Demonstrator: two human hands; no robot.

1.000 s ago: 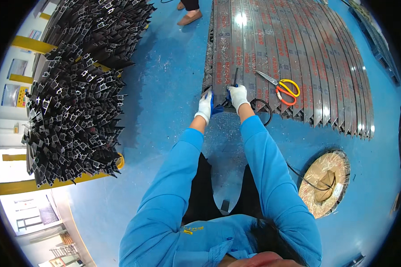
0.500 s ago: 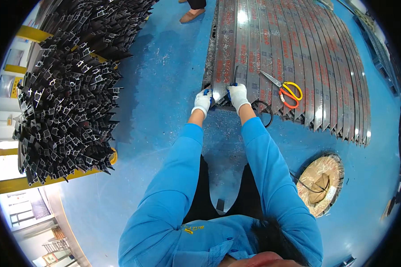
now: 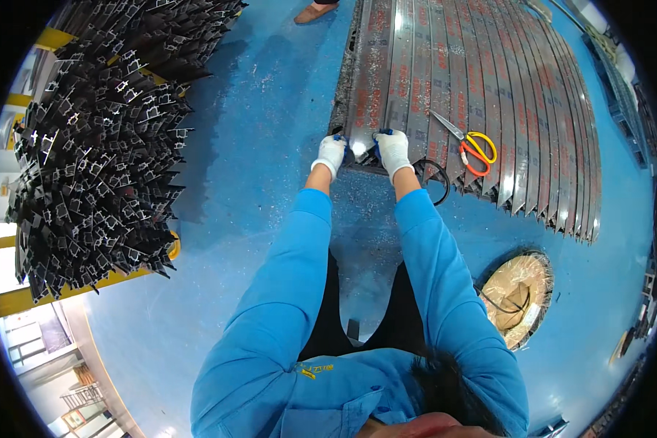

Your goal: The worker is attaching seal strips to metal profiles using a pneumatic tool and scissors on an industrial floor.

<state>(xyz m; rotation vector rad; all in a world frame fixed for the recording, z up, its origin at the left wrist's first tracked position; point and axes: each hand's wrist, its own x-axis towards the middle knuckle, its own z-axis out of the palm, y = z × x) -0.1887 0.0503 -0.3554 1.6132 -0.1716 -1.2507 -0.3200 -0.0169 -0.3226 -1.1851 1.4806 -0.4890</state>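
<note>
Both my hands wear white gloves with blue on the finger side and reach to the near ends of long dark metal profiles laid side by side. My left hand (image 3: 331, 152) is closed at the left edge of the nearest profile (image 3: 366, 109); what its fingers grip is hidden. My right hand (image 3: 393, 151) lies a short way to the right, its fingers curled over the profile ends. A black flexible strip (image 3: 439, 175) loops out beside it and appears to be in its grip. Orange-and-yellow-handled scissors (image 3: 477, 151) lie on the profiles to the right, blades apart.
A large stack of black profiles (image 3: 95, 182) rests on yellow supports (image 3: 117, 279) at the left. On the blue floor (image 3: 233, 241) at the right lies a wrapped coil (image 3: 507, 317) with a black cord on it. Another person's shoe (image 3: 315, 13) shows at the top.
My right hand has moved slightly nearer to me, and the dark piece rising past its fingers no longer shows. The whole view has shifted a little. The left hand keeps its place at the profile's edge.
</note>
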